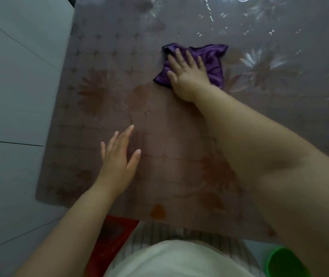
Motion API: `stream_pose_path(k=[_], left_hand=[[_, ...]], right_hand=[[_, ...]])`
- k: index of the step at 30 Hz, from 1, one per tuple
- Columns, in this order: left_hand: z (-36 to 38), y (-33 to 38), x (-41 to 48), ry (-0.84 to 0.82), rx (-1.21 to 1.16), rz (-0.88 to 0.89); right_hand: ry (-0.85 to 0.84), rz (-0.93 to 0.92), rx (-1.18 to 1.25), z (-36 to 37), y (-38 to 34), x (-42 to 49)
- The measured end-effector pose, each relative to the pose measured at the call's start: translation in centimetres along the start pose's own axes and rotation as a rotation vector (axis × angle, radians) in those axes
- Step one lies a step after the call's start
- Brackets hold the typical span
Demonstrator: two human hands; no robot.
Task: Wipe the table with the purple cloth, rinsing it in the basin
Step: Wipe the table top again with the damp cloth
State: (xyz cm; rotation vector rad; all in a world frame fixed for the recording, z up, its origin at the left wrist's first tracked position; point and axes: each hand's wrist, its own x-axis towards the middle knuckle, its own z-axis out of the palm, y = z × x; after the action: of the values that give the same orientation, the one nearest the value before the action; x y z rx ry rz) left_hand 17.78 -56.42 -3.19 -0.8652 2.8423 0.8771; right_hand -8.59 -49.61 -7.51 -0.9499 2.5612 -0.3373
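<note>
Right hand (187, 75) presses flat on the cloth (209, 60); left hand (119, 156), open and empty, hovers nearer the table (99, 86) edge.

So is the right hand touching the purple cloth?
Touching. The head view shows the right hand lying flat on the cloth, fingers spread over it, pressing it onto the table.

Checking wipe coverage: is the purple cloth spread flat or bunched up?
Bunched. The purple cloth lies crumpled with uneven folds on the table, pressed under the flat right hand.
</note>
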Motion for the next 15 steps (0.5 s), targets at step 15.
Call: stream_pose_path(k=[15], left_hand=[[-5.2, -5.3, 2.4, 0.090, -0.076, -0.013]], right_hand=[[0.063, 0.340, 0.019, 0.4, 1.5, -2.9]])
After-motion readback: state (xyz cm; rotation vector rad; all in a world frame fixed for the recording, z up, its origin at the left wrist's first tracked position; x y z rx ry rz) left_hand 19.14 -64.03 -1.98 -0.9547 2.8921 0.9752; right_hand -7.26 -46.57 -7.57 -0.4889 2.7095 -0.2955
